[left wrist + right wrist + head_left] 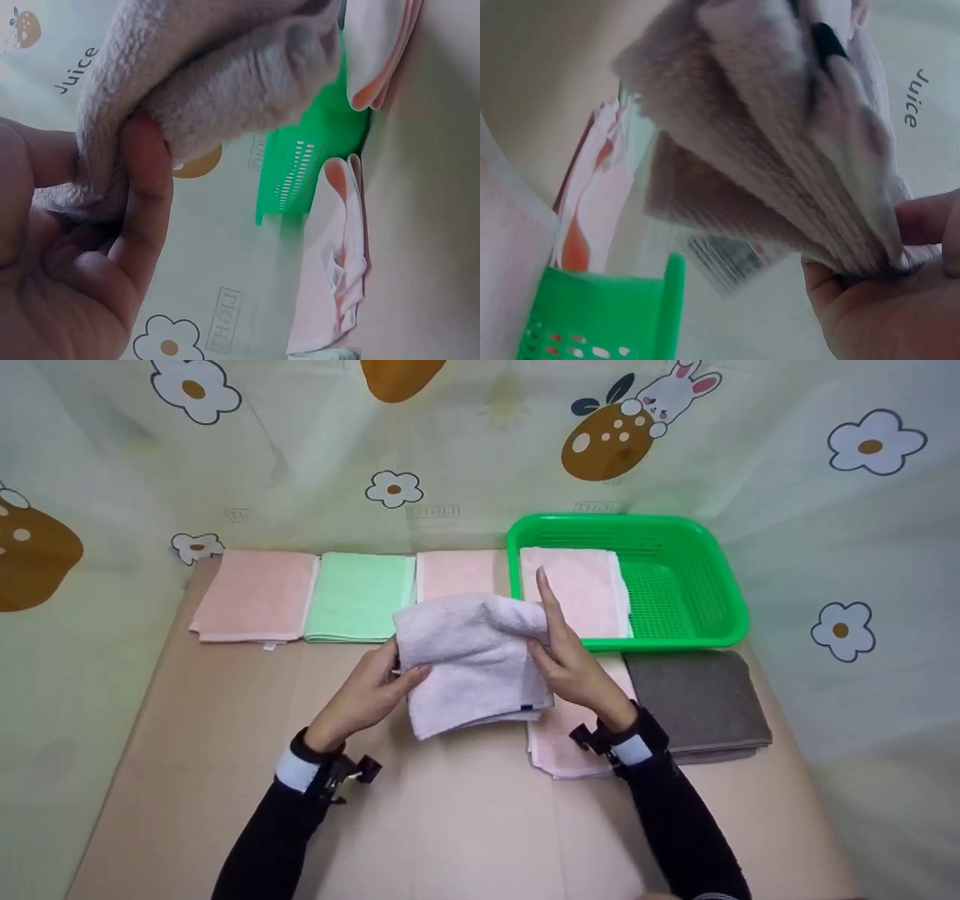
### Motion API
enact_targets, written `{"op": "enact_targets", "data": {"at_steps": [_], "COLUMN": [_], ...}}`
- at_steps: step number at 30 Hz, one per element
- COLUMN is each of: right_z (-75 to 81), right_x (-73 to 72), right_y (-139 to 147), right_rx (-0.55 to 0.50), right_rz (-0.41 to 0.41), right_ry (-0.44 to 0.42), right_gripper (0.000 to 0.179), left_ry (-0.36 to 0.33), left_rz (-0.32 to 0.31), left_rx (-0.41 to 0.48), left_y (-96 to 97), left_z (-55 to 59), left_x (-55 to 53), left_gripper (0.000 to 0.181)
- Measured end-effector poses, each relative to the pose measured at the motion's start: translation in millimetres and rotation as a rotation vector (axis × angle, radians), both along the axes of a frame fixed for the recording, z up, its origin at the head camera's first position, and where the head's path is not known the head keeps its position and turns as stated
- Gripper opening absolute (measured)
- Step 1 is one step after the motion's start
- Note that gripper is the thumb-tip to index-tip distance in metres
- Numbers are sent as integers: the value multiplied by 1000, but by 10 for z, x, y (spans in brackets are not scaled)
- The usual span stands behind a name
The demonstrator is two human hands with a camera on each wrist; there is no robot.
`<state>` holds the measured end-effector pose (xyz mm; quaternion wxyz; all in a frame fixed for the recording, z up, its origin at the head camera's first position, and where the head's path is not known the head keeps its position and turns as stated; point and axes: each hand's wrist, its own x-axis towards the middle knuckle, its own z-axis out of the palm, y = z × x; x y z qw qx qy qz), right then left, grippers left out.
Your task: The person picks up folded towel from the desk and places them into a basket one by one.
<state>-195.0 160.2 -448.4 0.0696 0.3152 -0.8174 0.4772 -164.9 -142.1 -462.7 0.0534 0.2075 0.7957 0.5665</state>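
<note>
A pale lavender-grey towel (476, 675), folded in layers, is held up over the table between both hands. My left hand (367, 686) pinches its left edge, thumb in front and fingers behind. At the right edge, my right hand (574, 667) grips the towel with the thumb on the front and the index finger pointing up. In the left wrist view the fuzzy towel (217, 82) bends over the fingertips. The right wrist view shows the stacked layers of the towel (742, 127) and a white tag with a barcode (727, 259) hanging below.
Behind the right hand stands a green basket (686, 641) holding a folded pink towel (577, 585). Pink towel (255, 592), green towel (360, 596) and another pink towel (457, 574) line the table's back edge. A pink towel (570, 746) and a dark grey towel (697, 701) lie in front of the basket.
</note>
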Motion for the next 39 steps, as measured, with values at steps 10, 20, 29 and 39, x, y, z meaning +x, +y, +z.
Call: {"op": "enact_targets", "data": {"at_steps": [10,20,29,39], "right_z": [51,70,-19,-225], "right_x": [-229,-384,-536,-676], "right_y": [287,619,853,1172], "right_rx": [-394,-687,-616,-363], "right_rz": [-204,-486,-637,-563], "right_ry": [74,249,251,198], "right_gripper": [77,27,27,46], "left_ry": [88,353,382,184], "left_rz": [49,109,64,-6], "left_rx": [101,117,28,-48], "left_y": [486,1087,1455,1656], "left_z": [41,161,125,-16], "left_x": [-328,-697,-924,-1080], "left_gripper": [45,26,31,53]}}
